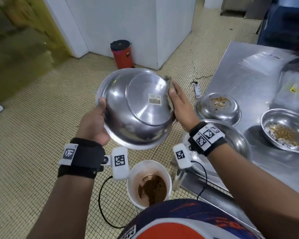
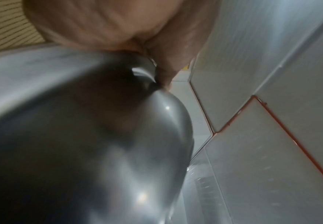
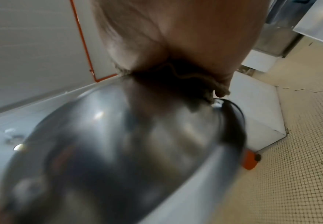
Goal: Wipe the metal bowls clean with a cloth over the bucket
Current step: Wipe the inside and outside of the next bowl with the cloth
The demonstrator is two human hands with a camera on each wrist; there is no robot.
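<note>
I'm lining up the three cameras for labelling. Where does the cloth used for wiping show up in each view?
Head: the grey-brown wiping cloth is just right of centre, pressed by the right hand against the upturned large metal bowl.
Left wrist: not in view; only the bowl and left hand show.
Right wrist: upper middle, the cloth sits between palm and bowl.
Shared landmark: the bowl, seen in all three.

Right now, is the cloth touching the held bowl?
Touching. Head view: right hand presses the cloth flat against the held bowl underside, no gap showing.
</note>
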